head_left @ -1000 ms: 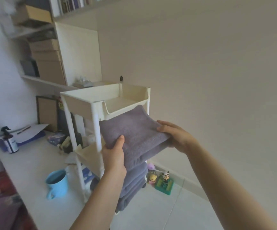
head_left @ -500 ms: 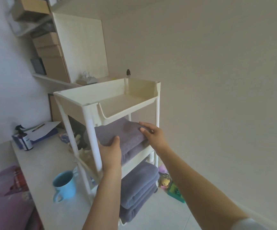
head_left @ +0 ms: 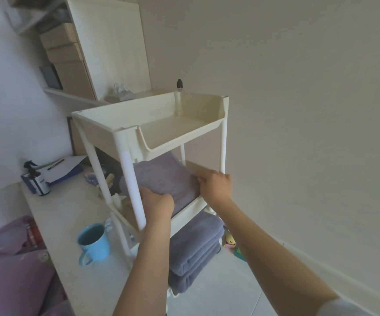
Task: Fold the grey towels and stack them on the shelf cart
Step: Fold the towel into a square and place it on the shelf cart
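Folded grey towel sat on the shelf cart's (head_left: 224,142) middle tier
The folded grey towel (head_left: 161,176) lay near the tier's front edge; left hand (head_left: 158,207) and right hand (head_left: 216,187) curled shut, gripping its front corners; a blue mug (head_left: 94,242) stood beside the cart

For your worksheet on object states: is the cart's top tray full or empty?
Empty. The top tray shows only bare cream floor; folded grey towels lie on the shelves below.

Top tray (head_left: 179,142) hangs low over middle-shelf towel (head_left: 164,176).
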The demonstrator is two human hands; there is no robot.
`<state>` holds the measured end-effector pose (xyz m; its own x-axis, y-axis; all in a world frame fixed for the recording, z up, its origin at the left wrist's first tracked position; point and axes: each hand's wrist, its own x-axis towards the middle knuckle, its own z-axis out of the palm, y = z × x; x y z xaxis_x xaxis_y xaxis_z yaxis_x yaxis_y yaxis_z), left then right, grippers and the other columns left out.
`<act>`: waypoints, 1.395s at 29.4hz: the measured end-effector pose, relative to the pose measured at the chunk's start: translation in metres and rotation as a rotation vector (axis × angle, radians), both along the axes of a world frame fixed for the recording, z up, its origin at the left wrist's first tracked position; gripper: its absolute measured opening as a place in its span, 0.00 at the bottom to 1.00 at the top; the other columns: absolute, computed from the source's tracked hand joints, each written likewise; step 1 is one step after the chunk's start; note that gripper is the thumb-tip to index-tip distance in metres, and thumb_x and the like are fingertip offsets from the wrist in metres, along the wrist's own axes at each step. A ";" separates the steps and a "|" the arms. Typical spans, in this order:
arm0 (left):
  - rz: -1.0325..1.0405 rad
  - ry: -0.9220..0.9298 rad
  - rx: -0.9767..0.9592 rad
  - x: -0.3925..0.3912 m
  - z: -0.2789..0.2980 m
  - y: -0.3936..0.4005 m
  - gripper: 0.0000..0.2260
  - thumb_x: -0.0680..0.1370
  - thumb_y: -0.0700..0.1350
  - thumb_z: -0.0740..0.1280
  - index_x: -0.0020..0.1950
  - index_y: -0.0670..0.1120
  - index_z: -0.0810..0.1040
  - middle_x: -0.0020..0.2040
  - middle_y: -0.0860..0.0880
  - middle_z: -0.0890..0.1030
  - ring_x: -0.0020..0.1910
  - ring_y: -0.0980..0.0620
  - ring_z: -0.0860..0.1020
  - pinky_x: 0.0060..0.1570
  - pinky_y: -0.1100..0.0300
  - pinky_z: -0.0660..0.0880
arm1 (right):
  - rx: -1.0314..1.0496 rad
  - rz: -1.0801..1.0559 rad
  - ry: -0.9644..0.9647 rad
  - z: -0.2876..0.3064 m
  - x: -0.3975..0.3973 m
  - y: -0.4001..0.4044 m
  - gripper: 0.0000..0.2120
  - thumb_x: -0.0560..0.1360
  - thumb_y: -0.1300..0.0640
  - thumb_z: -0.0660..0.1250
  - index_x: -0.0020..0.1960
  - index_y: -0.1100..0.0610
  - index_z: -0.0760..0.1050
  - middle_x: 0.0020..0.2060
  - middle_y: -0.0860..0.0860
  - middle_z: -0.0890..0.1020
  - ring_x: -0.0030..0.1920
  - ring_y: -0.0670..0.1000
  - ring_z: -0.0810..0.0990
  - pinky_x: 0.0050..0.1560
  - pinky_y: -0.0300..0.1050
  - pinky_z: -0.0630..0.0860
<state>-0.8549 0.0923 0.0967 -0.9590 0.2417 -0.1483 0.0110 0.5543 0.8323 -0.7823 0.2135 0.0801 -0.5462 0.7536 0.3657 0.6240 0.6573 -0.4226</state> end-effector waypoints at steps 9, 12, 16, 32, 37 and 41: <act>-0.155 0.206 -0.109 0.023 0.017 -0.016 0.31 0.77 0.42 0.61 0.76 0.37 0.51 0.76 0.35 0.51 0.75 0.38 0.51 0.73 0.48 0.51 | -0.182 0.027 0.299 0.004 0.026 -0.013 0.14 0.78 0.62 0.58 0.57 0.56 0.80 0.52 0.56 0.82 0.54 0.58 0.77 0.52 0.44 0.72; -0.259 0.339 -0.031 0.034 0.015 -0.017 0.28 0.77 0.44 0.62 0.76 0.42 0.59 0.77 0.39 0.50 0.76 0.41 0.49 0.73 0.47 0.48 | -0.203 0.002 0.420 0.004 0.048 -0.029 0.13 0.79 0.58 0.59 0.60 0.54 0.79 0.57 0.53 0.80 0.58 0.54 0.76 0.58 0.43 0.71; -0.430 0.456 0.193 0.070 0.014 -0.022 0.19 0.78 0.43 0.63 0.70 0.46 0.70 0.72 0.43 0.67 0.72 0.44 0.63 0.71 0.45 0.61 | -0.188 -0.030 0.566 0.002 0.085 -0.054 0.12 0.79 0.58 0.59 0.58 0.53 0.80 0.52 0.47 0.81 0.48 0.44 0.77 0.51 0.34 0.73; -1.372 -0.199 0.300 0.313 -0.058 -0.035 0.07 0.79 0.43 0.62 0.46 0.55 0.76 0.43 0.52 0.82 0.41 0.53 0.82 0.49 0.56 0.76 | -0.093 -0.694 0.647 -0.067 0.376 -0.172 0.10 0.78 0.60 0.63 0.54 0.51 0.79 0.43 0.45 0.79 0.41 0.40 0.77 0.38 0.29 0.71; -1.610 -0.302 0.181 0.428 -0.085 -0.056 0.07 0.79 0.42 0.61 0.49 0.51 0.77 0.43 0.51 0.82 0.37 0.57 0.81 0.47 0.58 0.76 | -0.101 -0.954 0.647 -0.097 0.491 -0.228 0.09 0.78 0.59 0.62 0.53 0.50 0.79 0.41 0.43 0.77 0.38 0.42 0.78 0.37 0.27 0.70; -1.731 -0.373 0.082 0.517 -0.107 -0.076 0.07 0.80 0.43 0.60 0.50 0.49 0.78 0.43 0.49 0.82 0.36 0.57 0.81 0.45 0.62 0.76 | -0.140 -1.105 0.651 -0.121 0.574 -0.271 0.09 0.78 0.58 0.62 0.53 0.48 0.78 0.41 0.45 0.78 0.39 0.45 0.79 0.37 0.29 0.70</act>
<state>-0.3377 0.0166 -0.0107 0.4564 0.8635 -0.2148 0.3049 0.0750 0.9494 -0.2084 -0.0575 -0.0408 0.6363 0.7424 0.2096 0.4601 -0.1472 -0.8756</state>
